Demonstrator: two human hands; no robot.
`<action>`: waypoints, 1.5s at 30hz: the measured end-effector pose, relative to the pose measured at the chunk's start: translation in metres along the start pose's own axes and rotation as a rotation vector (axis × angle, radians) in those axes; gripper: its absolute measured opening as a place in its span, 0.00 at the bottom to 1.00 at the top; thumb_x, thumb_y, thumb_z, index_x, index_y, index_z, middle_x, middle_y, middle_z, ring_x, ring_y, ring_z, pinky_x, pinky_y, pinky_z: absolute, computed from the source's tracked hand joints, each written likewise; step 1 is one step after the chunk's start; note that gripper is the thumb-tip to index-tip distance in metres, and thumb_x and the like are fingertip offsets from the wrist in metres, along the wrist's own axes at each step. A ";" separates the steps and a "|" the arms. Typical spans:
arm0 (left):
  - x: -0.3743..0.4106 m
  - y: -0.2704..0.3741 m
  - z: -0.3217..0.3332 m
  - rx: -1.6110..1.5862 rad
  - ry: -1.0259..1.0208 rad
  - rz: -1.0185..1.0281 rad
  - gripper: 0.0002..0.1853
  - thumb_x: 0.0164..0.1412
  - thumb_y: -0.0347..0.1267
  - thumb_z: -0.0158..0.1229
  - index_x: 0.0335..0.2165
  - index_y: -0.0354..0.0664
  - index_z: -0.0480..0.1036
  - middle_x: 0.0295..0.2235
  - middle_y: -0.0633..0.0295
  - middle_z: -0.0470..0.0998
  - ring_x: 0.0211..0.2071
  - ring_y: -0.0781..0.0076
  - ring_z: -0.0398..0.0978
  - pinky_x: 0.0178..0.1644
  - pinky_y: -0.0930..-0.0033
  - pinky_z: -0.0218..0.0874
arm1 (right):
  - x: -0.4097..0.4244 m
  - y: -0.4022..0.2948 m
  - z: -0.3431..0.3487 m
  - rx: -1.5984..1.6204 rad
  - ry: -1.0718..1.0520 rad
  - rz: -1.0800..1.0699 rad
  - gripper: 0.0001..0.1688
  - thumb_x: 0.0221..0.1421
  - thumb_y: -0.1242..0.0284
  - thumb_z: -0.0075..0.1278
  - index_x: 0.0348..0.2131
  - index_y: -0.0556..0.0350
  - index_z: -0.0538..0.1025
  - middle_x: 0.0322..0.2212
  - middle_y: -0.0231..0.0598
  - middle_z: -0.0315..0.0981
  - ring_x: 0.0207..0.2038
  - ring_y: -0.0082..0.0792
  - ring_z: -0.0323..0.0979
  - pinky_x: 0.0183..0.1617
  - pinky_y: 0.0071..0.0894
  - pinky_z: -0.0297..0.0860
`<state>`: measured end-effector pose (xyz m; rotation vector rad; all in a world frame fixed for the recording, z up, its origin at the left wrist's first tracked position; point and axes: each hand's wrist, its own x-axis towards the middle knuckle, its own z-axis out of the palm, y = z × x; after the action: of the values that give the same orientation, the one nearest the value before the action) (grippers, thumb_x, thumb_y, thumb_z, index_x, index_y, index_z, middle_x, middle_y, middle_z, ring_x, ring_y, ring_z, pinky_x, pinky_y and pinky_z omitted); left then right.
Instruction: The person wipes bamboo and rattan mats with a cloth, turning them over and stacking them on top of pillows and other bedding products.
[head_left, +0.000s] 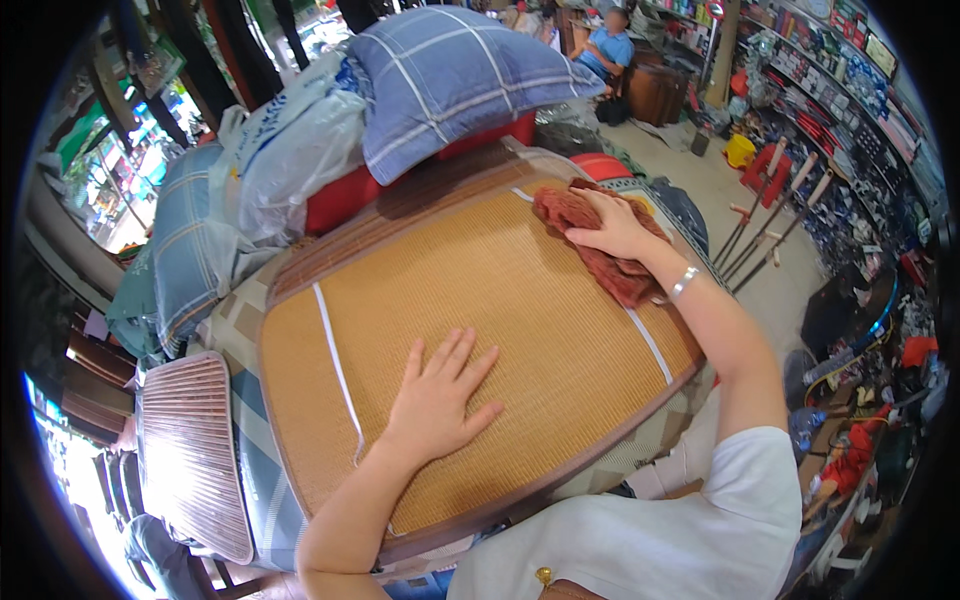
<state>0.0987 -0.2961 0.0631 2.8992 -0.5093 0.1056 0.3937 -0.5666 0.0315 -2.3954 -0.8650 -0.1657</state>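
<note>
A tan woven mat (525, 300) with a brown edge lies flat before me, crossed by white elastic straps (335, 360). My left hand (446, 397) rests palm down on it, fingers spread and holding nothing. At the mat's far right, my right hand (611, 225) grips a crumpled reddish-brown cloth (630, 281) and presses it onto the surface. The cloth covers part of the right strap. Beyond the tan mat shows a darker brown slatted mat (405, 217).
A blue plaid pillow (465, 75) and a plastic-wrapped bundle (300, 142) are piled behind the mat. A slatted seat mat (195, 450) lies at left. Long-handled tools (780, 202) stand at right, near crowded shelves (832, 90). A person (611, 49) sits in the background.
</note>
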 end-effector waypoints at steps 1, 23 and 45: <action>0.002 -0.001 0.000 -0.005 0.000 0.011 0.36 0.58 0.51 0.54 0.61 0.49 0.61 0.64 0.47 0.56 0.66 0.52 0.52 0.67 0.39 0.36 | 0.026 0.007 0.013 -0.036 0.037 -0.026 0.49 0.44 0.44 0.56 0.59 0.53 0.67 0.55 0.51 0.67 0.60 0.50 0.61 0.64 0.52 0.52; -0.091 -0.084 -0.034 -0.007 0.054 -0.342 0.34 0.58 0.45 0.56 0.59 0.43 0.63 0.63 0.45 0.57 0.66 0.49 0.51 0.69 0.50 0.37 | -0.011 -0.066 0.007 0.066 0.033 -0.153 0.39 0.44 0.51 0.60 0.51 0.54 0.73 0.50 0.51 0.72 0.54 0.50 0.68 0.61 0.45 0.61; -0.096 -0.070 -0.011 -0.205 0.102 -0.044 0.32 0.62 0.50 0.50 0.58 0.43 0.65 0.59 0.48 0.62 0.63 0.49 0.56 0.67 0.51 0.44 | 0.072 -0.405 0.262 0.264 -0.421 -0.872 0.45 0.46 0.45 0.57 0.57 0.52 0.69 0.56 0.56 0.64 0.61 0.52 0.60 0.65 0.47 0.54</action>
<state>0.0323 -0.1975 0.0516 2.6871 -0.4119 0.1821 0.1795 -0.1289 0.0324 -1.6849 -1.9502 0.1243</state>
